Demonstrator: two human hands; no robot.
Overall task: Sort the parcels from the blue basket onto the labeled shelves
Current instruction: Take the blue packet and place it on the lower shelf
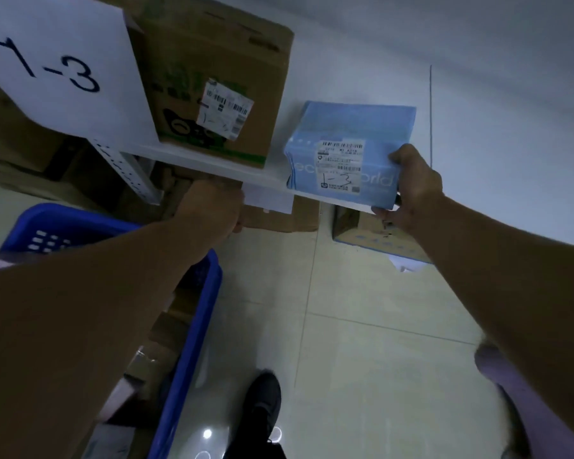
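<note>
A light blue parcel [348, 150] with a white shipping label marked 1-3 sits on the white shelf [212, 162], its right end over the shelf edge. My right hand [411, 190] grips the parcel's right end, thumb on top and fingers underneath. To its left on the same shelf stands a brown cardboard box [212, 77] with a label. A paper sign [60, 67] reading 1-3 hangs at the shelf's left. My left hand [212, 210] is curled below the shelf edge; what it holds is unclear. The blue basket [193, 326] with several cardboard parcels stands at the lower left.
Under the shelf lie more cardboard boxes [279, 220], one [371, 236] with blue print at the right. A metal shelf upright [126, 173] runs down at the left. Pale floor tiles [362, 359] spread at the lower right, with my dark shoe [262, 405] on them.
</note>
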